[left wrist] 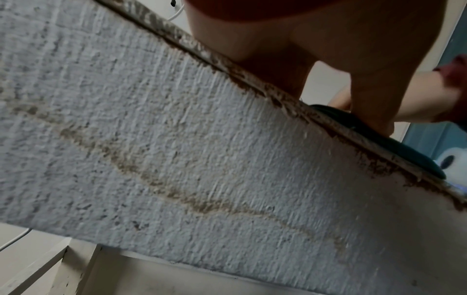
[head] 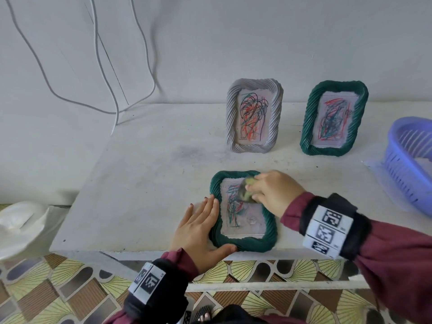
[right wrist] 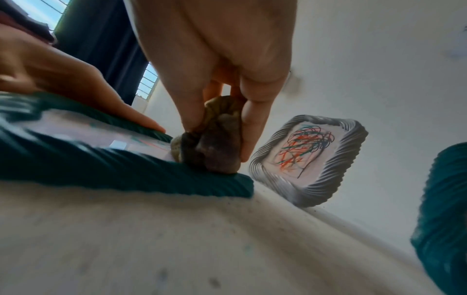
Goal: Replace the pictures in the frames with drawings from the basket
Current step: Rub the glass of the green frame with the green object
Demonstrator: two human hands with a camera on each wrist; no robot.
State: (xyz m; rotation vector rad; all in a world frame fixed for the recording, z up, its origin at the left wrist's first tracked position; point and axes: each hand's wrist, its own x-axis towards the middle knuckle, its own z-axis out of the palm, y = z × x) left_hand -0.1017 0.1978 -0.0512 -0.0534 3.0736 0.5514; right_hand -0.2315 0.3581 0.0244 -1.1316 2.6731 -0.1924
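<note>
Right hand (head: 272, 192) pinches a bunched yellowish cloth (head: 247, 189), thumb on one side, fingers on the other. Cloth is pressed onto the glass at the upper right corner of the flat green frame (head: 268, 232); in the right wrist view the wad (right wrist: 212, 143) sits right at the inner edge of the frame border.

Left hand (head: 198, 228) lies flat on the table (head: 140, 183), fingers straight along the frame's left side, thumb touching its near left corner. Not gripping anything.

That frame lies face up near the front edge of the table, a scribbled drawing (head: 233, 206) in red, green and blue under the glass.

Further back, two frames stand upright, tilted back: a grey frame (head: 230, 118) and, to its right, a second green frame (head: 306, 136). Each shows a scribbled drawing. Well apart from each other.

Purple basket (head: 402, 160) at the table's right edge, partly out of shot; contents unclear.

White cables (head: 100, 66) hang down the wall at back left. Patterned floor below the table.
</note>
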